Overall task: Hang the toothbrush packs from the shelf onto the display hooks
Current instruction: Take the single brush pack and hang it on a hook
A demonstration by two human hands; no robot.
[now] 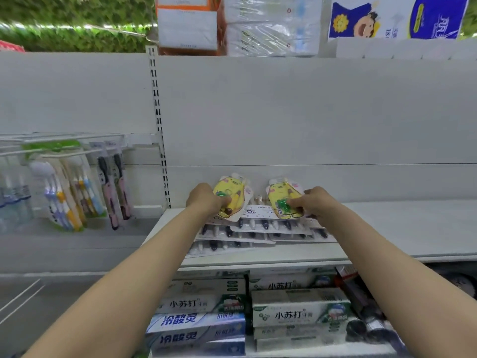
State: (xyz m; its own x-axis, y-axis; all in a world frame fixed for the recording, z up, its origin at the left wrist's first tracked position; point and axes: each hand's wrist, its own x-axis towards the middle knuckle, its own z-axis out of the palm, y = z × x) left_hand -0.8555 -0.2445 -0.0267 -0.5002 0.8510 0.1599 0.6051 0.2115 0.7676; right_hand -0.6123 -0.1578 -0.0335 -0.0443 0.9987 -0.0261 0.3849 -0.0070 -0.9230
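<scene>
Hands are reaching over the shelf (387, 228): the left hand (206, 198) is closing its fingers on one yellow toothbrush pack (231, 196), and the right hand (313, 202) is gripping a second yellow pack (282, 200). Both packs are lifting above the stack of flat packs (253, 232) near the shelf's back left corner. Knuckles are hiding the packs' lower parts. Display hooks (64, 144) at far left are blurring, already carrying hanging packs (77, 187).

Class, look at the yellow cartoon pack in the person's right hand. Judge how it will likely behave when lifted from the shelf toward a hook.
The yellow cartoon pack is probably light: the right hand pinches it by one edge. Its thin card backing may flex slightly. The glossy surface could slip in the hand.
</scene>
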